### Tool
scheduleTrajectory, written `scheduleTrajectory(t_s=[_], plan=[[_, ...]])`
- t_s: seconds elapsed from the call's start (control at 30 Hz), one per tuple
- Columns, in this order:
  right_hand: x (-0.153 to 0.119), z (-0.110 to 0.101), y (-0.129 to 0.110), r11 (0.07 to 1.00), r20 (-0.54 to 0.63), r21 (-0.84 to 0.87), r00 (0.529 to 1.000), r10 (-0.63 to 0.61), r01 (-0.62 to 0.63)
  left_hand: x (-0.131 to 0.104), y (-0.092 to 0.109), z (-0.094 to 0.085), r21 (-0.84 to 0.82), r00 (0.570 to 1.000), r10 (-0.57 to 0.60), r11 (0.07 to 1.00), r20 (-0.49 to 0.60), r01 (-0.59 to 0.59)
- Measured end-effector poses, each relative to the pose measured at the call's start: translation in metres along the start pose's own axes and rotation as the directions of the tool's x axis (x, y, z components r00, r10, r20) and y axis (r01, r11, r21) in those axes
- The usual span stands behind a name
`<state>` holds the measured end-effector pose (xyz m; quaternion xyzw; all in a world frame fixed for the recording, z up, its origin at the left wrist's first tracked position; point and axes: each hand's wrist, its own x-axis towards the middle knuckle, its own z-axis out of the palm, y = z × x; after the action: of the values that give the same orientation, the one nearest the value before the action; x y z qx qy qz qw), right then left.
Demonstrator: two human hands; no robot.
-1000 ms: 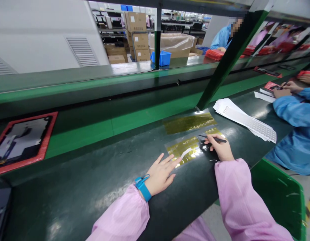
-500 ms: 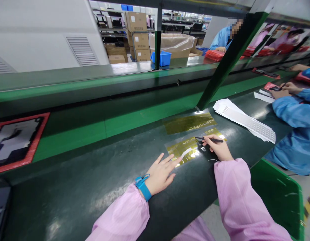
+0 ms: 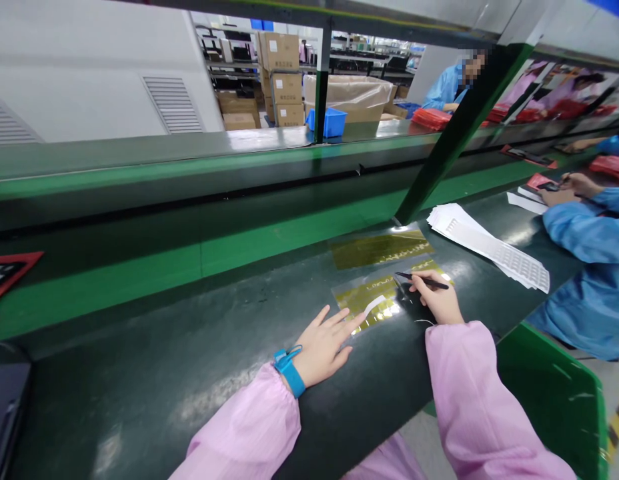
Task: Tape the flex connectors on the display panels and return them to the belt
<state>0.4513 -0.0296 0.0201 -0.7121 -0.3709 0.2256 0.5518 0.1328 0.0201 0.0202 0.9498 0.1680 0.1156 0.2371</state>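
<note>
My left hand (image 3: 323,347) lies flat with its fingers spread, a blue band at the wrist. Its index fingertip touches the lower left of a yellow translucent film sheet (image 3: 347,303), beside a thin white strip (image 3: 374,305). Black tweezers (image 3: 429,283) are gripped in my right hand (image 3: 439,300), their tips over the right part of that sheet. Whether the tips pinch anything is too small to tell. A second yellow film sheet (image 3: 369,248) lies just behind the first.
White label sheets (image 3: 489,247) are stacked to the right, near a co-worker's blue sleeve (image 3: 574,230). A green bin (image 3: 549,400) stands below the table edge. Behind runs a green conveyor belt (image 3: 239,250), with a slanted post (image 3: 459,140) over it. At left sits a dark device (image 3: 9,407).
The red-edged piece on the belt has moved left, partly out of view. My right hand and the tweezers have shifted slightly right. My left hand stays in place on the film.
</note>
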Motion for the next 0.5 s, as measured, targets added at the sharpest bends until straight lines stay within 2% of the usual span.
scheduleTrajectory(t_s=[0.27,0.5], plan=[[0.0013,-0.0061,-0.0019,0.999,0.1,-0.037,0.995,0.024,-0.02,0.0005,0.0016,-0.0012,-0.022,1.0,-0.005,1.0,0.006,0.005],[0.0074,-0.0078,0.0043,0.998,0.118,-0.017,0.992,0.055,-0.053,0.0011,0.0011,0.0,-0.023,1.0,-0.006,1.0,0.012,0.007]])
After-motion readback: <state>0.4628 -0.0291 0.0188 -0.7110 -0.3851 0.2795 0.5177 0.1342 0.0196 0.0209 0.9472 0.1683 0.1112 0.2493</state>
